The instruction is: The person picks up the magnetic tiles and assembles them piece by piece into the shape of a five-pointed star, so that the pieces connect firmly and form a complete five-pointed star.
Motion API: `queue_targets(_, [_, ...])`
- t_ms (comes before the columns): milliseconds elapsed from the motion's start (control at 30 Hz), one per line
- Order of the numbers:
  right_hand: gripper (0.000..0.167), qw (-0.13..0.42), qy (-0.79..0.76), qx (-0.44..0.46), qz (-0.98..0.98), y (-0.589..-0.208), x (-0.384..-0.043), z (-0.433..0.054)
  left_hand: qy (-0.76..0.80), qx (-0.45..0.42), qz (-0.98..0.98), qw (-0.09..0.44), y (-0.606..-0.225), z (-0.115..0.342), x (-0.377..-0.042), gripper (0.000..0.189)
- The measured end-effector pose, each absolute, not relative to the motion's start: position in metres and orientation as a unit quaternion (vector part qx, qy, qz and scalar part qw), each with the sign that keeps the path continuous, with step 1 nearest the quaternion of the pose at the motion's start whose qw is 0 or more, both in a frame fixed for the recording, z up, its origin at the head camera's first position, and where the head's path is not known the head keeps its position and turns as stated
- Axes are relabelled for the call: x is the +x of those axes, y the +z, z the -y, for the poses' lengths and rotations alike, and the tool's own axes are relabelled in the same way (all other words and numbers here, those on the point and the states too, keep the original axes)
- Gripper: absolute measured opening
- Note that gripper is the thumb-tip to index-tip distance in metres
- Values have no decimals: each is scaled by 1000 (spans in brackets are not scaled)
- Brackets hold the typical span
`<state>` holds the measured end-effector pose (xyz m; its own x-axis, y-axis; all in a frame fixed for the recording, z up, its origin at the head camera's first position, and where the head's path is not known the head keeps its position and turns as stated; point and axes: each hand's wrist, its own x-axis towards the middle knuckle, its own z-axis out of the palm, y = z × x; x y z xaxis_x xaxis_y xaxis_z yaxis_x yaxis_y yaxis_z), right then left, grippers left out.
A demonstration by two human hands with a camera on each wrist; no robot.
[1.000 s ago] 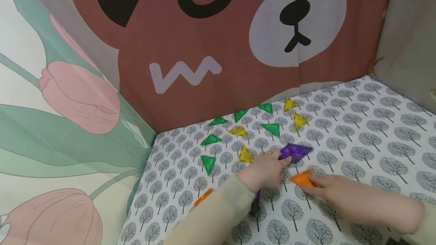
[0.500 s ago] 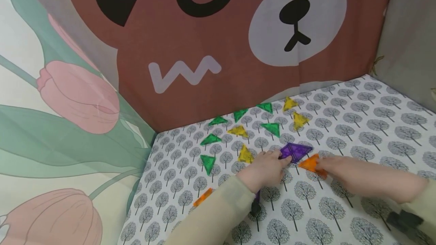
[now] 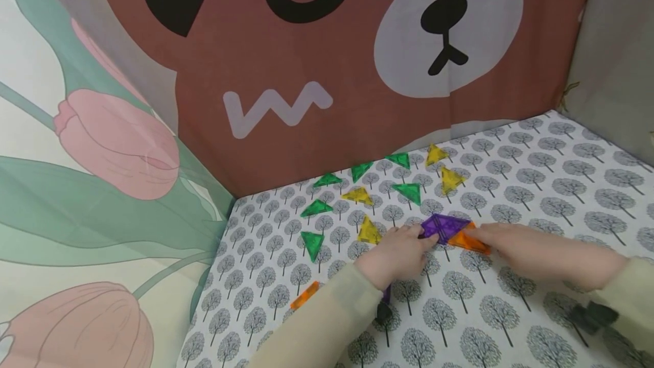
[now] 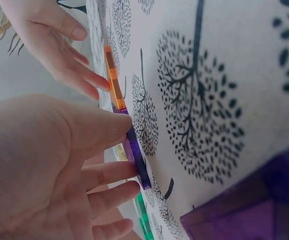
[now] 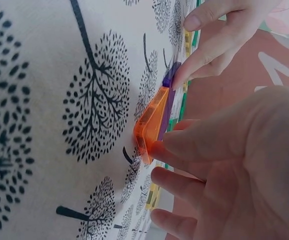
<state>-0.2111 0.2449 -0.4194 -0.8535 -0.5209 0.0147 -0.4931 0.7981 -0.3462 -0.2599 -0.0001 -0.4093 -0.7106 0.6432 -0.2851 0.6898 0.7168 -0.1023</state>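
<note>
Two purple triangular tiles (image 3: 444,228) lie side by side on the cloth. My left hand (image 3: 395,257) rests at their left, a fingertip on the purple surface. In the right wrist view, that left hand's index touches the purple tile (image 5: 169,75) while its thumb stands apart. An orange triangular tile (image 3: 467,240) lies along their near right edge, against the purple in the right wrist view. My right hand (image 3: 531,249) touches its right side with extended fingers; in the left wrist view, the right thumb is off the orange tile (image 4: 114,82).
Several green triangles (image 3: 409,192) and several yellow ones (image 3: 451,179) lie scattered behind the hands. Another orange tile (image 3: 305,295) sits left of my left sleeve. A purple piece (image 4: 239,220) shows close to the left wrist camera. A bear-print curtain (image 3: 306,152) bounds the back.
My right hand has carried the orange tile right and away from me, up to the purple tiles, and its pinch has loosened to extended fingers. My left hand has stayed put.
</note>
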Motion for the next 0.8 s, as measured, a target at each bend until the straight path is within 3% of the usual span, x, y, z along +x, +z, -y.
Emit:
queue_targets(233, [45,56,-154,-257,-952,-418,-209,-244,-53,368,-917,143,-398,19,-259,54])
queue_targets(500, [45,71,-134,-257,-955,-422,-210,-245,-33,359,-927,108,-358,77,-225,47])
queue_targets(800, [43,55,-127,-269,-953,-426,-212,-248,-59,340,-929,133,-380,119,-179,53])
